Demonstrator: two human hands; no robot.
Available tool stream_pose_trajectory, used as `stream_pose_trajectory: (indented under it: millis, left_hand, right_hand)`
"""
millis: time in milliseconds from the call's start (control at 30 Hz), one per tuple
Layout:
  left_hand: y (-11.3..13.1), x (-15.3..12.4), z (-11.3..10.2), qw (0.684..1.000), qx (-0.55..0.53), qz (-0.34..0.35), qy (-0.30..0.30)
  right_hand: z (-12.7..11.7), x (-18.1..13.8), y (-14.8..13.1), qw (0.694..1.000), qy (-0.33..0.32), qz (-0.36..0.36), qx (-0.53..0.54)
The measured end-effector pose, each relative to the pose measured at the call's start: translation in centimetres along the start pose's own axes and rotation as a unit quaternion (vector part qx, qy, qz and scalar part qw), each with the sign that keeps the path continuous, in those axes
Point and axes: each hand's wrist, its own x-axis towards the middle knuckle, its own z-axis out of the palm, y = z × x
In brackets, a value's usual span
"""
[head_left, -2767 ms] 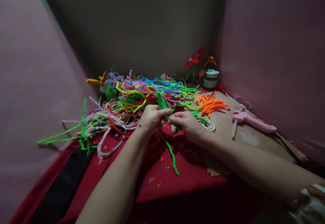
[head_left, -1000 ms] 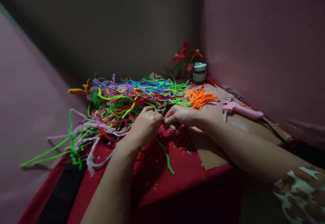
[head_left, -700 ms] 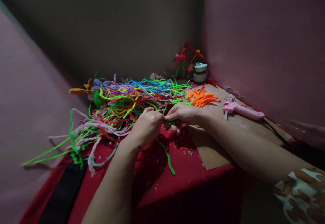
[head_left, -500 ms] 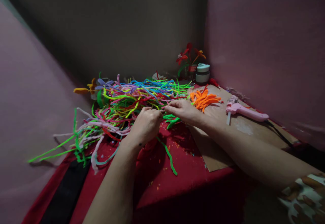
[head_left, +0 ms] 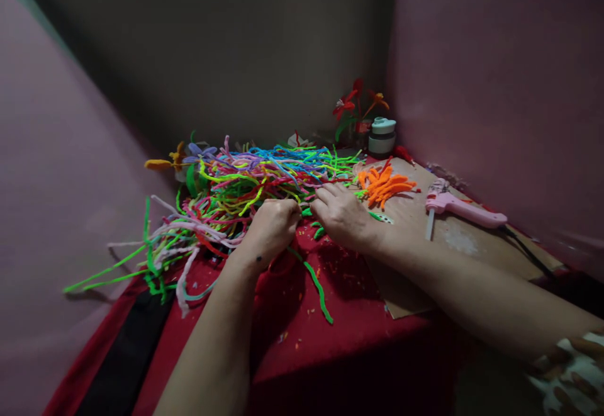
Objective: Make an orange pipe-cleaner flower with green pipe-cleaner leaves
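A big tangle of coloured pipe cleaners [head_left: 245,183] lies on the red cloth [head_left: 349,315]. My left hand [head_left: 271,230] is curled into a fist at the pile's near edge, its fingers pinched on a green pipe cleaner [head_left: 316,281] that trails toward me across the cloth. My right hand [head_left: 342,214] lies just to its right, fingers stretched forward and resting on the pile's edge, over short green pieces.
A brown board [head_left: 453,240] on the right carries orange pipe-cleaner pieces [head_left: 384,186] and a pink glue gun [head_left: 460,208] with its cord. A small white jar [head_left: 381,136] and pipe-cleaner flowers [head_left: 356,101] stand in the back corner. Walls close in on three sides.
The upright green pipe cleaner piece held between both hands has come down to the cloth. My right hand let go of the pinch and stretched forward onto the pile.
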Motion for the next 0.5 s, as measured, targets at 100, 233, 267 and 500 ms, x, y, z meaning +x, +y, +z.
stream_pose_trajectory:
  millis: [100, 233, 267, 500]
  left_hand:
    - [-0.1, 0.0, 0.4, 0.999, 0.017, 0.031, -0.007]
    - [0.0, -0.1, 0.7, 0.993, 0.022, 0.117, -0.004]
    - [0.2, -0.2, 0.6, 0.991, 0.007, 0.130, 0.005]
    - [1.7, -0.5, -0.9, 0.981, -0.171, 0.028, 0.089]
  right_hand:
    - [0.0, 0.1, 0.0, 1.000, -0.010, 0.001, 0.027]
    - [0.2, 0.3, 1.1, 0.976, -0.047, 0.089, 0.191]
    - [0.2, 0.4, 1.6, 0.950, -0.073, 0.139, 0.271]
    - [0.6, 0.2, 1.8, 0.432, -0.175, 0.391, 0.794]
